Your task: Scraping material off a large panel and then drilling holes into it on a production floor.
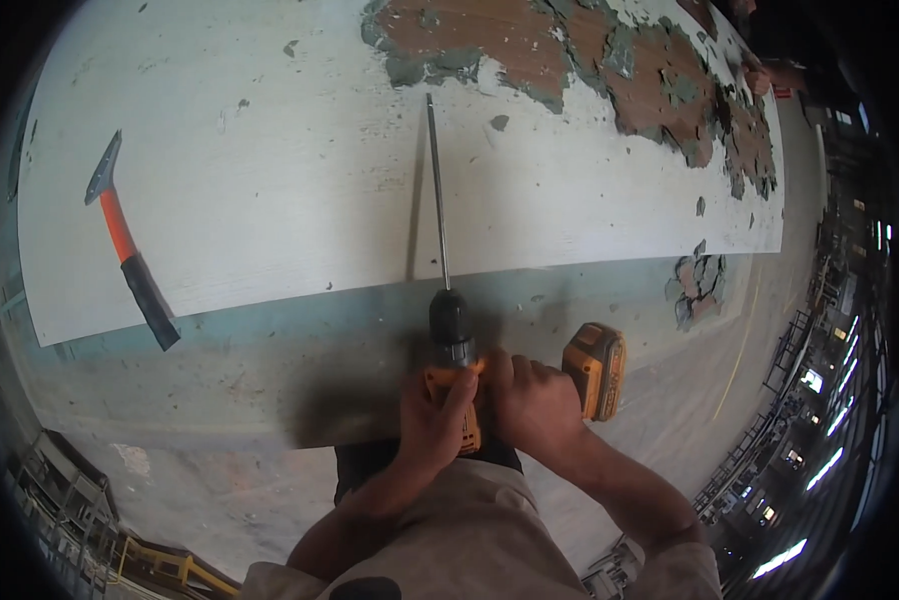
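Note:
A yellow and black cordless drill [470, 437] is held in front of my body, turned on its side with its battery [600, 370] out to the right. My left hand [433, 420] grips the drill's body just behind the black chuck [450, 318]. Around the handle, my right hand [538, 398] is closed; the trigger is hidden. A long thin metal bit [437, 190] points away from me over the white board [270, 180]. Its tip ends just short of a patch of crumbled grey-green material [420, 70]; I cannot tell if it touches the board.
A hammer [130, 245] with an orange and black handle lies on the board at left. Brown bare areas [490, 40] with flaking pieces spread across the far right. Flakes [698, 285] lie on the pale green table edge [320, 305]. Another person's hand [758, 80] is at upper right.

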The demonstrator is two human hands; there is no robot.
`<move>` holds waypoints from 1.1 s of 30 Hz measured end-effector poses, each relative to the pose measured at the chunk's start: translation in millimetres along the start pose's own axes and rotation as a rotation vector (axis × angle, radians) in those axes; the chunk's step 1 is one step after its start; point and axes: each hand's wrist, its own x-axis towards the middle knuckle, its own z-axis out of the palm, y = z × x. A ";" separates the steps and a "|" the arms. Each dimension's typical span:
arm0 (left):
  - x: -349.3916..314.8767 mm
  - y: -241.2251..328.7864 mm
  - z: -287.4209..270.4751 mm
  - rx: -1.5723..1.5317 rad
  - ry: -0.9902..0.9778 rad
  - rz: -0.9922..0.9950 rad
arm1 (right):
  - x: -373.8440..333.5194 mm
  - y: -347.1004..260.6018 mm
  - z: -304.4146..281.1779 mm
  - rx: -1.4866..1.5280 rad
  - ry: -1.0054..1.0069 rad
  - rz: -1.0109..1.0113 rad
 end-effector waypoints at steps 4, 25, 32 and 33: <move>53.7 31.0 9.4 0.011 0.026 -0.046 | 56.4 15.5 -22.5 -0.052 0.014 0.042; -9.2 35.5 3.5 -0.022 -0.070 -0.171 | 9.5 -3.8 -49.0 -0.023 -0.161 0.017; -0.6 31.8 -0.8 -0.070 -0.071 -0.167 | 17.9 -14.7 -55.3 -0.104 -0.244 0.032; 0.8 32.4 -3.3 -0.093 -0.061 -0.166 | 19.4 -17.4 -53.8 -0.095 -0.255 0.044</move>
